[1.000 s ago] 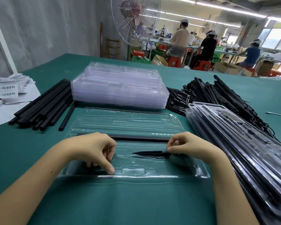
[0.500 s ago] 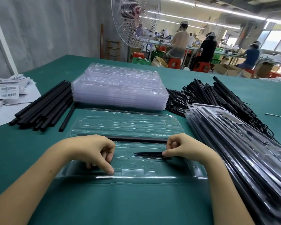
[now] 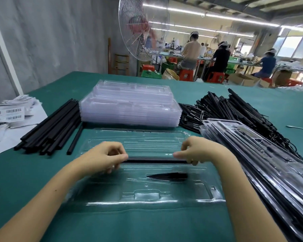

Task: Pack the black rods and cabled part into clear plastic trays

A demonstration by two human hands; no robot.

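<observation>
Green worktop (image 3: pixel 147 224), one clear tray (image 3: pixel 147 203) open flat on it in front of me. Black rod (image 3: pixel 156 161) lay lengthwise along the tray's middle channel; couldn't tell if seated. My left hand (image 3: pixel 103 158) pinched its left end and my right hand (image 3: pixel 199 151) its right end, fingers curled. Best to press both ends down evenly, keeping the rod level. Small pointed black piece (image 3: pixel 168 175) sat in the nearer pocket.

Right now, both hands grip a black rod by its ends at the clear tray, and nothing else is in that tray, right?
Something else is: the head view shows a black pointed piece in the clear tray. The left hand and right hand do grip the black rod.
</observation>
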